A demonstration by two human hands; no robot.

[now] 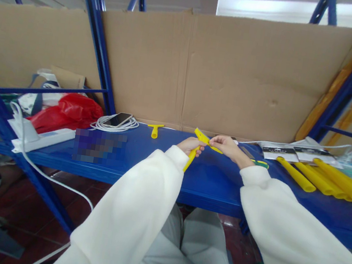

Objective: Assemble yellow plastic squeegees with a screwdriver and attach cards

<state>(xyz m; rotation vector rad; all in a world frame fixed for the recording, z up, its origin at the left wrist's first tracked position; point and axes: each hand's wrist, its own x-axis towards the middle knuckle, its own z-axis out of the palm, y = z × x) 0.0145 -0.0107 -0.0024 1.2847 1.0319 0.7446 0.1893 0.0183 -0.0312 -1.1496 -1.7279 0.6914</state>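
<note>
A yellow T-shaped scraper handle is gripped in my left hand, its stem slanting down toward the front edge of the table. The crossbar runs up and to the right, passing under my right hand. My right fingers are pinched together at the middle of that crossbar; anything small between the fingertips is hidden. Behind and to the left, a second yellow T-shaped piece rests on the blue tabletop. Beside my right wrist lies a green and yellow tool, partly covered by the sleeve.
Several yellow tubes lie on the right, with black-and-white packets behind them. On the left are a phone on a coiled white cable, a white power strip and a red bag. Cardboard walls the back.
</note>
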